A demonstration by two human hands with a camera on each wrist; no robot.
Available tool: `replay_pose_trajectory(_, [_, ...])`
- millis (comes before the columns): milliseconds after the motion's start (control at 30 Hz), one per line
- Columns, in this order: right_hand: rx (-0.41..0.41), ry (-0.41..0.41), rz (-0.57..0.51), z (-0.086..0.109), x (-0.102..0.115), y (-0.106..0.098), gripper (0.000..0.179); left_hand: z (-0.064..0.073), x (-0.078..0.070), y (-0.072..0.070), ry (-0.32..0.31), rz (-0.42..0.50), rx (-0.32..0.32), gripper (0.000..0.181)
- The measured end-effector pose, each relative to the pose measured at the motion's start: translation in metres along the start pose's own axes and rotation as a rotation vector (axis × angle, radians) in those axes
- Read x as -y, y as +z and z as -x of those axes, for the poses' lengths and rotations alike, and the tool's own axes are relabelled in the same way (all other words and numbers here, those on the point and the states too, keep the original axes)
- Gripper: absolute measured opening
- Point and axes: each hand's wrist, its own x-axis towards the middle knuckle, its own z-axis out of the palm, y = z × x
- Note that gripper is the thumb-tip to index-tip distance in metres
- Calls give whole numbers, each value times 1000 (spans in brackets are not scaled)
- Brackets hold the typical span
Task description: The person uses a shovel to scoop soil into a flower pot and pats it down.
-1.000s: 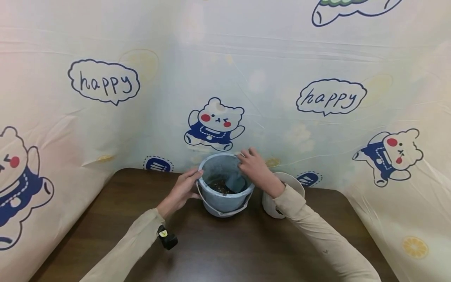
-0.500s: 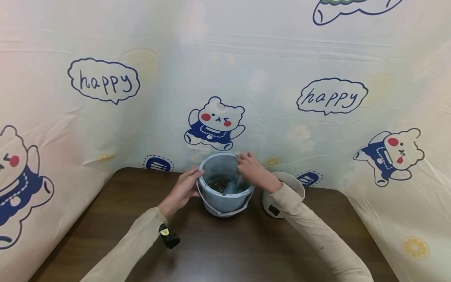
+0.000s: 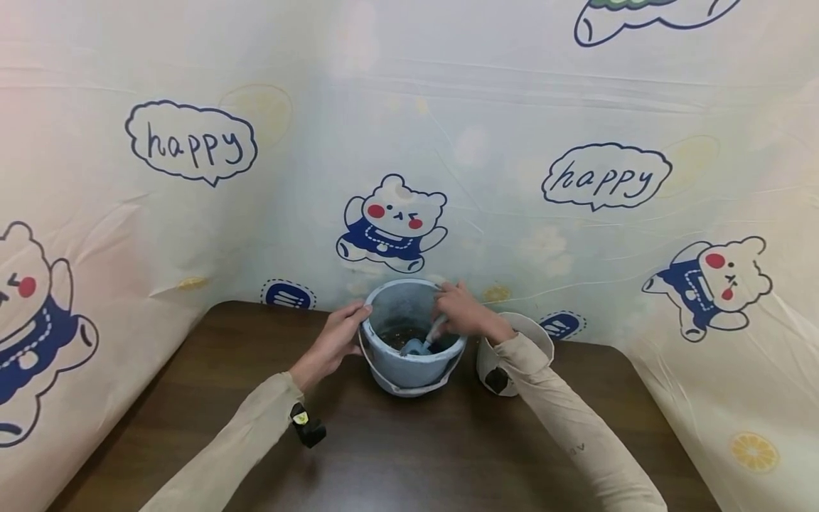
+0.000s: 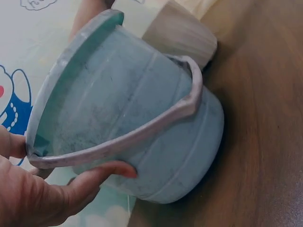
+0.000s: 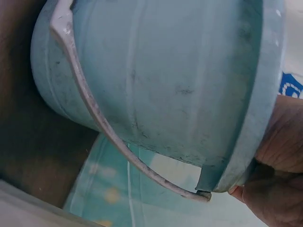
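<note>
A blue bucket (image 3: 409, 371) with a pale bail handle (image 4: 128, 137) hanging down its near side stands upright on the table. Dark, flecked soil (image 3: 398, 334) covers its bottom. My left hand (image 3: 331, 341) grips the rim from the left, and its thumb (image 4: 106, 172) presses the outer wall in the left wrist view. Over the right part of the rim, my right hand (image 3: 466, 311) grips the handle of a small blue trowel (image 3: 416, 347), its blade low at the soil. The right wrist view hides the trowel behind the bucket wall and shows part of that hand.
A whitish pot (image 3: 545, 347) stands right of the bucket, partly covered by the right sleeve. The brown wooden table (image 3: 409, 455) ends close behind the bucket, where a printed cloth (image 3: 499, 178) hangs. A black wrist camera (image 3: 307, 427) sits on the left cuff.
The trowel's blade has swung down and left, from leaning against the right inner wall to the soil. My right hand has dropped slightly. The left hand keeps its hold on the rim.
</note>
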Motion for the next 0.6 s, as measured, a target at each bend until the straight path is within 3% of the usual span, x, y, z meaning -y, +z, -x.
replay_pose_trajectory(200, [-43, -30, -167, 2, -8, -1, 18, 0, -4, -2, -21, -42, 64, 59])
replay_pose_trajectory(233, [-56, -51, -178, -1, -18, 8, 21, 0, -5, -2, -26, -40, 79, 60])
replay_pose_trajectory(433, [-73, -47, -195, 2, -16, 8, 24, 3, -9, -1, -43, -12, 130, 57])
replay_pose_trajectory(467, [-67, -23, -198, 6, -6, -3, 21, 3, -9, 0, -40, -16, 129, 56])
replay_pose_trajectory(600, [-74, 27, -197, 9, -3, -8, 22, 2, -8, 2, -33, -27, 116, 55])
